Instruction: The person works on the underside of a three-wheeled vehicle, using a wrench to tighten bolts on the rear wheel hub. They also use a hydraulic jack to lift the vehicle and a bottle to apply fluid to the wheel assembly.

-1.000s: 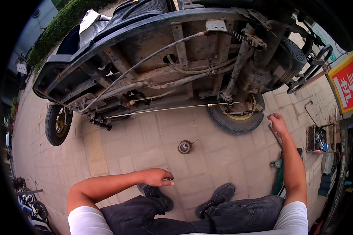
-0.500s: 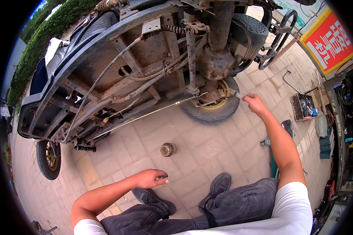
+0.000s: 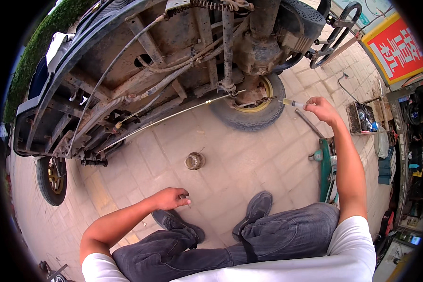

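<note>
Currently: right hand (image 3: 322, 110), fingers closed on slim clear-and-yellow tool (image 3: 293, 103), tip toward wheel (image 3: 254, 121), contact unclear; left hand (image 3: 170, 199), fingers loosely curled, thumb apart, over paving (image 3: 277, 157); glass jar (image 3: 194, 161), on paving between left hand and wheel

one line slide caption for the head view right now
Right hand holds a slim tool near the wheel of a tipped vehicle; a jar sits on paving near the left hand.

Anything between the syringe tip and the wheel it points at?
Nothing visible. The syringe in the right hand points leftward at the wheel; its tip appears by the wheel's right edge, with no object between. Depth is unclear from this view.
</note>
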`<state>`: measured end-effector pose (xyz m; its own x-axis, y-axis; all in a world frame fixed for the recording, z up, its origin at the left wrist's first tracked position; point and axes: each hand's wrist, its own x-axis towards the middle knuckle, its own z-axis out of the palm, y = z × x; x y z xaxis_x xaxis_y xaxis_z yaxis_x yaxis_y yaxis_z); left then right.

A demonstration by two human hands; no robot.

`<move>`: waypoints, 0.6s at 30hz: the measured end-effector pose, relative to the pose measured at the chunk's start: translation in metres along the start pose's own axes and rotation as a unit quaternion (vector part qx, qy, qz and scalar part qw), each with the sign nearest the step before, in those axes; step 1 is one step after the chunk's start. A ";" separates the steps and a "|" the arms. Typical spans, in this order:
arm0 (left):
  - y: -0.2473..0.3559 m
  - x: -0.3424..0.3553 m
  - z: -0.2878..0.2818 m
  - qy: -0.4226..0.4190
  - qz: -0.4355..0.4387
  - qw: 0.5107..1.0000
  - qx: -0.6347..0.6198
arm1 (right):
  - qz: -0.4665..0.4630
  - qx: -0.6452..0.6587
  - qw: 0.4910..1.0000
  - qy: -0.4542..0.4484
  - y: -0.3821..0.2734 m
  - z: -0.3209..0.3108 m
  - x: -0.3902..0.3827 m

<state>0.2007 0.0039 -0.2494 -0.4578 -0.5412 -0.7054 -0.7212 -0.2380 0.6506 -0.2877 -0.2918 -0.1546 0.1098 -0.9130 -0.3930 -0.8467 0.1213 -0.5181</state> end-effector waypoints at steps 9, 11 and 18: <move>-0.016 0.045 -0.028 0.242 0.041 0.969 0.011 | -0.344 -0.107 0.918 -0.166 -0.187 0.045 -0.118; -0.015 0.064 -0.032 0.253 0.098 0.962 0.036 | -0.389 -0.172 0.892 -0.154 -0.197 0.067 -0.121; -0.017 0.090 -0.036 0.237 0.199 0.951 0.021 | -0.449 -0.255 0.844 -0.143 -0.227 0.107 -0.122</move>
<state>0.1900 -0.0693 -0.3134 -0.4194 -0.8870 -0.1933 -0.5654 0.0887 0.8200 -0.0536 -0.1661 -0.0700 0.8866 -0.4066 -0.2203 -0.4605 -0.8201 -0.3396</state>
